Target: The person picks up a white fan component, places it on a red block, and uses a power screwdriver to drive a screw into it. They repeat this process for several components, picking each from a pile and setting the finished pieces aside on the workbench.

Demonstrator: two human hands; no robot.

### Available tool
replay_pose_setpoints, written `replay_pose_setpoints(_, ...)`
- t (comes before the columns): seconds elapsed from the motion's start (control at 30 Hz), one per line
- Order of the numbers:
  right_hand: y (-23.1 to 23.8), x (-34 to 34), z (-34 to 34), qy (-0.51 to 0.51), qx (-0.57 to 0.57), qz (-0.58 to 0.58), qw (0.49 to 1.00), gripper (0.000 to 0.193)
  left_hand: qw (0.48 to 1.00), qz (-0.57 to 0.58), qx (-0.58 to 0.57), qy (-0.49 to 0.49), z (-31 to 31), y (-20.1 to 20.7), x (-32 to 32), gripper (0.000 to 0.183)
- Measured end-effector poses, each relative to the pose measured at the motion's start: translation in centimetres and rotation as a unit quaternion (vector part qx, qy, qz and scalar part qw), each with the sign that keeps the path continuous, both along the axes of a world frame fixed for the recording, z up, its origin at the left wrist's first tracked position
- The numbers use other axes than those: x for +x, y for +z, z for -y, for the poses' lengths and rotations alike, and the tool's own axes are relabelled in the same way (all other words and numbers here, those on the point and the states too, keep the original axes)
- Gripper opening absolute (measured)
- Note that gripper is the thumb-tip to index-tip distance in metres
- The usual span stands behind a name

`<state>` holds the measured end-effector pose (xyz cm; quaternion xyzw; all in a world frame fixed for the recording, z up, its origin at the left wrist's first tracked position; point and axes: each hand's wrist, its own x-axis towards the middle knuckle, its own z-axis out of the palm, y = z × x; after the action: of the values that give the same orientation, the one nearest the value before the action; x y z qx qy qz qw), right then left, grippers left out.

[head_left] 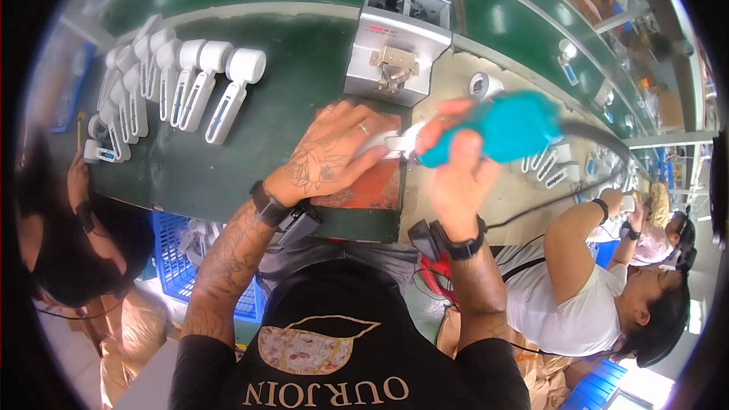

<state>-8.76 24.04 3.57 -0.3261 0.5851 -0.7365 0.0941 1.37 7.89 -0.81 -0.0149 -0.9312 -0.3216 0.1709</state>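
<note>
My left hand (334,148) is closed on a white handheld device (393,144), pinning it over a red-brown pad (364,191) on the workbench. Much of the device is hidden under the fingers; a pale round part shows at its right end. My right hand (459,167) grips a teal corded hand tool (501,127), blurred, its exact kind unclear. The tool's left end is close beside the device; whether they touch, I cannot tell. From its right end runs a thick dark cord (607,140).
Several similar white devices (201,80) lie in rows on the green bench at left. A silver machine (399,42) stands beyond my hands. Another white device (483,86) lies right of it. A blue crate (175,262) is below the bench edge. Co-workers sit on both sides.
</note>
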Motion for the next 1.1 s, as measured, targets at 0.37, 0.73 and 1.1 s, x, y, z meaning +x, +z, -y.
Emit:
replay_pose_setpoints(0.37,-1.5,2.5,-6.9,-0.145,0.039,-0.050,0.987,0.049,0.992,-0.031,0.094,0.077,-1.0,0.3,0.8,0.039)
replay_pose_setpoints(0.73,-7.1,6.4,-8.3,-0.063,0.349,-0.285,0.891,0.052,0.817,-0.057,0.552,0.156,-2.0,0.5,8.0,0.045)
replay_pose_setpoints(1.1,-5.4,4.8,-10.2,-0.103,0.436,-0.251,0.858,0.034,0.781,-0.078,0.586,0.202,-1.0,0.2,8.9,0.044)
